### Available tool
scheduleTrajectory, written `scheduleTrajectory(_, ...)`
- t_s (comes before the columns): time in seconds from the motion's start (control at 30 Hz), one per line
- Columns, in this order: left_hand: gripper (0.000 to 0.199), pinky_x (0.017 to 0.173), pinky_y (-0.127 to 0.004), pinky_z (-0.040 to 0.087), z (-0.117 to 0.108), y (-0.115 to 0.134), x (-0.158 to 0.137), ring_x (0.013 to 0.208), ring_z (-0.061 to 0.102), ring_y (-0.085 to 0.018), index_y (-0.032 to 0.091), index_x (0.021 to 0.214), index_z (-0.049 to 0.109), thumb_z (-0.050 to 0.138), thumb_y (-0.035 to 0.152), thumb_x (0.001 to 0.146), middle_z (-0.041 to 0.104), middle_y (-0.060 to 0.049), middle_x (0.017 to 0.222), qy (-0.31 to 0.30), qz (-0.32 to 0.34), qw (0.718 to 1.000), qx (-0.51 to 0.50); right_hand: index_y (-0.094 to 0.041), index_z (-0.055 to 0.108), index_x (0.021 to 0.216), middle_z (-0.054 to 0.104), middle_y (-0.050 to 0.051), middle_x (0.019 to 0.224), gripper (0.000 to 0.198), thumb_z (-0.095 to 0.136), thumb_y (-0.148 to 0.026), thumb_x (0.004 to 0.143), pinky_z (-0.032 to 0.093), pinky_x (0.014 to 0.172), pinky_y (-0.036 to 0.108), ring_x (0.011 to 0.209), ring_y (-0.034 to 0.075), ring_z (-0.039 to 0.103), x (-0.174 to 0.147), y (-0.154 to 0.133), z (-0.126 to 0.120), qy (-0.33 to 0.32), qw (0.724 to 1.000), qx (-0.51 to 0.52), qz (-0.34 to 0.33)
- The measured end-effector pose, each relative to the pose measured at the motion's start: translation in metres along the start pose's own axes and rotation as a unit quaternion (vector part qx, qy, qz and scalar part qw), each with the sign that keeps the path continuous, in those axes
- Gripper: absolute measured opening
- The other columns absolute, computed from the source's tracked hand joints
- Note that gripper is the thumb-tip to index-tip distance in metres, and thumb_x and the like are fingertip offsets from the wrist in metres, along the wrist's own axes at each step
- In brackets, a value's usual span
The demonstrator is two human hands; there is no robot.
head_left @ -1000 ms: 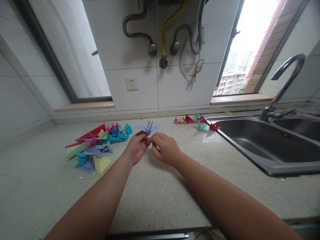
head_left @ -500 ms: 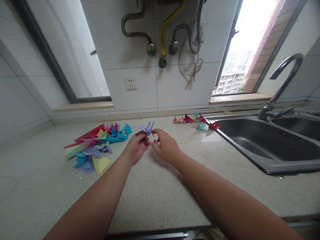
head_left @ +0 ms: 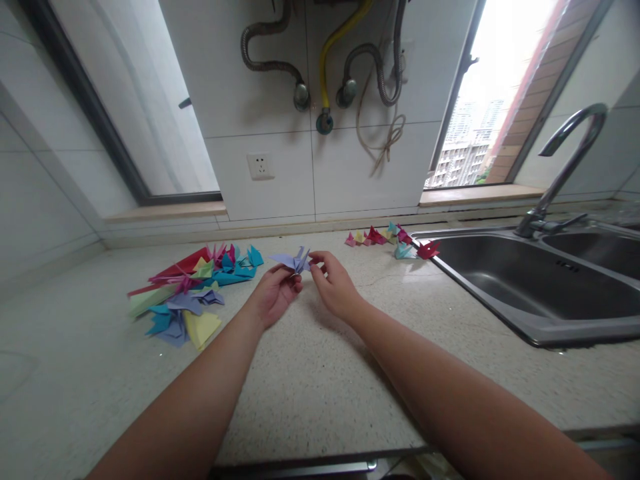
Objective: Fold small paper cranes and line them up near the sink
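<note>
Speckled counter [head_left: 310, 380] is carrying both hands: left hand [head_left: 273, 297] is pinching the purple paper crane [head_left: 295, 260], right hand [head_left: 334, 283] fingertips are pinching its wing.

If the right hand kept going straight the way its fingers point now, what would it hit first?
The right hand points up-left at the purple paper crane, which its fingertips already seem to pinch beside the left hand. So the crane comes first; depth is hard to judge.

Bright daylight, blown-out right window [head_left: 505, 73], wide-angle edge distortion.
</note>
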State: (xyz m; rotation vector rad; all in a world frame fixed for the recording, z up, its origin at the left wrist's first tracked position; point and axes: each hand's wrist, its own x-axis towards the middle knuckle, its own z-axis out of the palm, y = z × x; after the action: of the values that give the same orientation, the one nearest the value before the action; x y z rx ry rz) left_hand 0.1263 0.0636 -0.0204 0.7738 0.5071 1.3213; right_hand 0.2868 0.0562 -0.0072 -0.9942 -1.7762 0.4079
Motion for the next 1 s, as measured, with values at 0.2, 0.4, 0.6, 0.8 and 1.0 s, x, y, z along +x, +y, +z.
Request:
scheduleTrajectory(0.2,0.015,0.061,-0.021,0.051,0.004,0.001,-0.003,0.069,0.061,-0.010,0.012,0.090,0.067,0.071,0.013,0.076,0.065,-0.004,0.084,-0.008,-0.028,1.000,0.010,-0.017,0.063,0.093,0.062,0.005,0.091,0.025,0.049,-0.037,0.090,0.043,0.081,0.031,0.088,0.016,0.055,0.010,0.013,0.001,-0.005,0.994,0.091,0.053)
scheduleTrajectory(0.4,0.021,0.062,-0.021,0.053,0.007,0.001,-0.006,0.072,0.064,-0.011,0.013,0.100,0.068,0.070,0.016,0.079,0.067,-0.008,0.096,-0.028,-0.036,0.999,0.023,-0.017,0.058,0.080,0.049,-0.003,0.061,0.029,0.055,-0.046,0.084,0.034,0.054,0.024,0.056,0.011,0.043,0.009,0.007,0.001,-0.059,0.947,0.273,0.161)
scheduleTrajectory(0.6,0.026,0.063,-0.020,0.053,0.007,-0.001,-0.007,0.073,0.064,-0.012,0.014,0.102,0.069,0.072,0.013,0.077,0.067,-0.007,0.093,-0.035,-0.034,0.998,0.037,-0.018,0.054,0.077,0.047,-0.003,0.062,0.029,0.060,-0.046,0.079,0.030,0.048,0.023,0.050,0.009,0.039,0.006,0.002,0.005,-0.079,0.902,0.359,0.228)
scheduleTrajectory(0.8,0.028,0.066,-0.019,0.053,0.006,-0.004,-0.006,0.075,0.064,-0.010,0.014,0.102,0.069,0.074,0.013,0.075,0.067,-0.007,0.093,-0.038,-0.036,0.998,0.042,-0.019,0.051,0.082,0.045,-0.006,0.057,0.030,0.056,-0.048,0.083,0.028,0.045,0.022,0.045,0.008,0.037,0.003,0.006,0.011,-0.075,0.920,0.310,0.227)
scheduleTrajectory(1.0,0.024,0.067,-0.017,0.053,0.008,-0.006,-0.005,0.076,0.063,-0.009,0.012,0.099,0.069,0.074,0.012,0.075,0.066,-0.006,0.092,-0.047,-0.034,0.998,0.038,-0.021,0.042,0.088,0.047,-0.006,0.062,0.026,0.050,-0.046,0.088,0.030,0.044,0.022,0.046,0.009,0.038,-0.001,0.006,0.017,-0.074,0.914,0.312,0.248)
